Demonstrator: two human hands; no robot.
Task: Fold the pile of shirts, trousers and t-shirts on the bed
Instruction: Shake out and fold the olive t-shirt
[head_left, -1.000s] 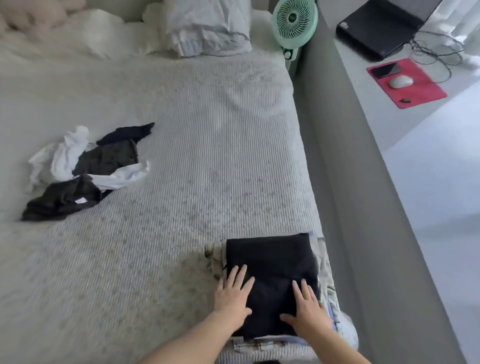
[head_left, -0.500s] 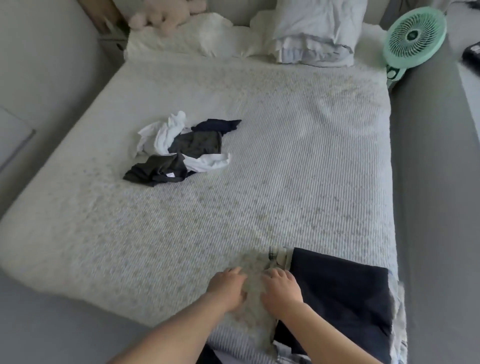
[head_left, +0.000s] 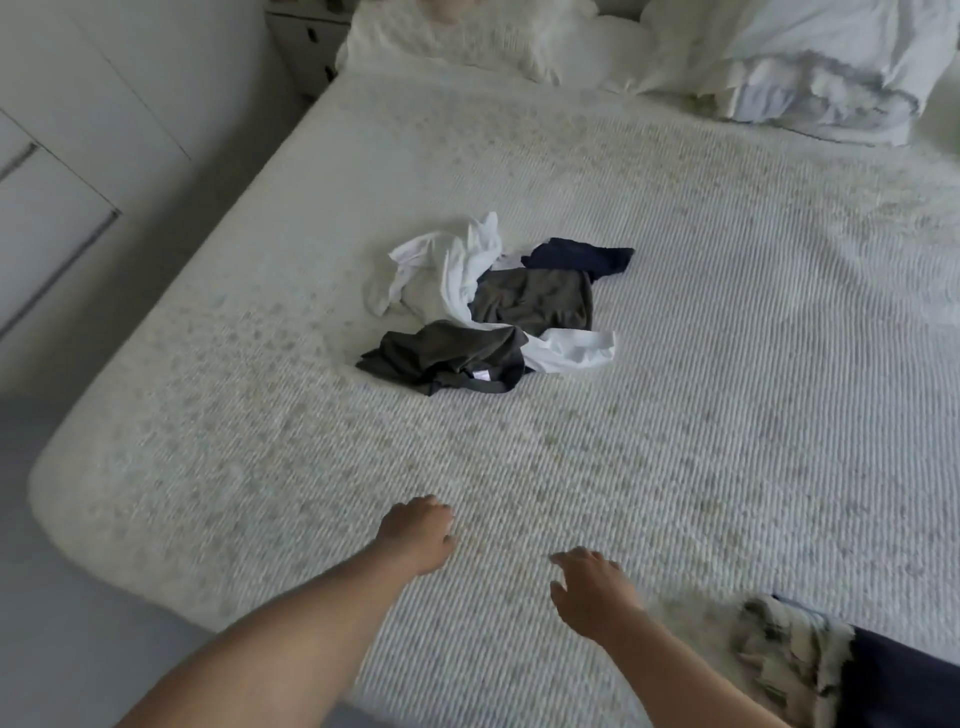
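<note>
White, grey and navy pile of clothes (head_left: 498, 312) lies well beyond both hands; left hand (head_left: 415, 535) loosely curled, right hand (head_left: 592, 592) spread, both empty

Head view: high, angled down over bed (head_left: 727, 415), wide.

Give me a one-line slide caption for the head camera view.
Both empty hands, left and right, reach across the bed toward the unfolded clothes pile.
</note>
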